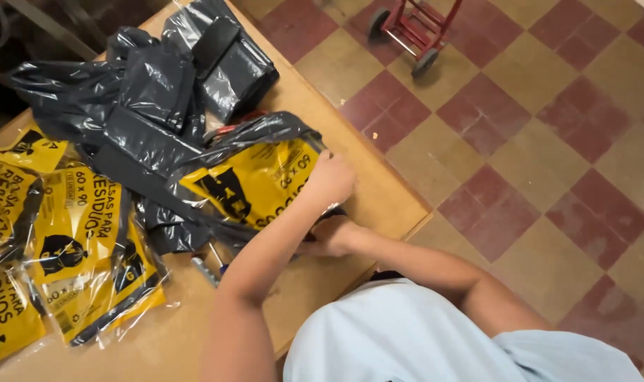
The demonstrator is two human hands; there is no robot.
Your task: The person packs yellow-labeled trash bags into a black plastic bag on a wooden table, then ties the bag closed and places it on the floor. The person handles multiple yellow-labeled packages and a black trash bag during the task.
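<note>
A yellow packet of black bin bags (255,180) in clear wrap lies on the wooden table (378,191) near its right edge. My left hand (330,178) grips the packet's right end, fingers closed over the wrap. Just below it, my right hand (330,237) is curled on the packet's near corner and is partly hidden by my left forearm. Loose black plastic bags (145,106) are heaped behind and across the packet.
Several more yellow packets (67,247) lie at the table's left. A small metal tool (205,270) sits by my left forearm. A red-handled object (226,129) pokes out of the black heap. A red hand truck (414,28) stands on the chequered tile floor.
</note>
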